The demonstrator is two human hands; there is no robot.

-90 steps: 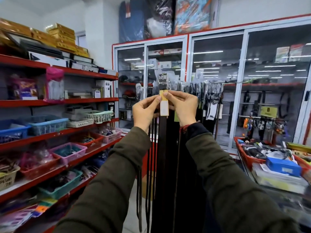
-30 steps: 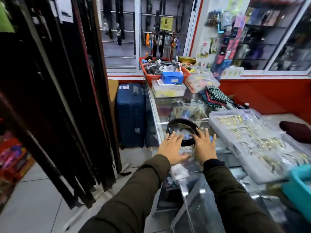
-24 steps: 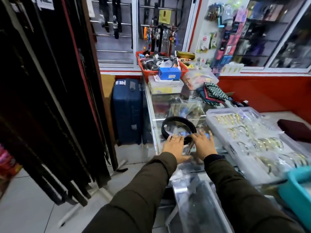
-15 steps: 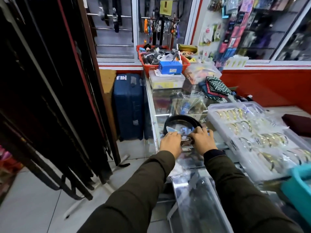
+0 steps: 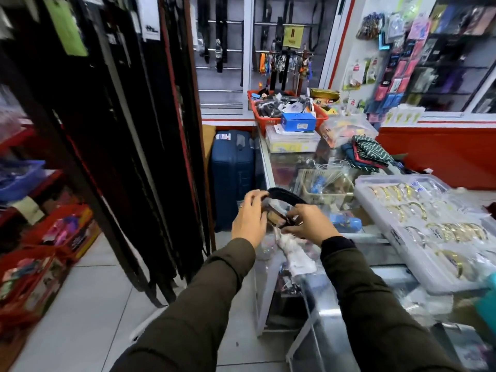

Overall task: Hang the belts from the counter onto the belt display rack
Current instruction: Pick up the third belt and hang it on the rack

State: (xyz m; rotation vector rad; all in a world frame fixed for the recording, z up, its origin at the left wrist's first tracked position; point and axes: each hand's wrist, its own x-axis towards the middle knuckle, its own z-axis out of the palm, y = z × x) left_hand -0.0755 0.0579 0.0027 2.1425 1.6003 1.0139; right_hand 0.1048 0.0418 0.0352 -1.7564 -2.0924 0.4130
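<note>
A coiled black belt (image 5: 285,196) in a clear plastic wrapper is lifted just above the near left corner of the glass counter (image 5: 281,167). My left hand (image 5: 248,218) grips the coil's left side. My right hand (image 5: 311,224) pinches its near end, where the buckle seems to be. The belt display rack (image 5: 128,135) stands on the left, packed with long dark belts hanging almost to the floor; its top is out of view.
A clear tray of gold bangles (image 5: 429,226) lies on the counter to the right. A wicker basket (image 5: 326,185), folded cloth (image 5: 370,154) and a red basket (image 5: 288,108) sit further back. A blue suitcase (image 5: 232,175) stands between rack and counter. Red shelves (image 5: 32,183) line the left.
I turned from the rack to the counter. Both hands, flat by the coiled belt a second ago, have closed on it and lifted it off the glass toward the left.
</note>
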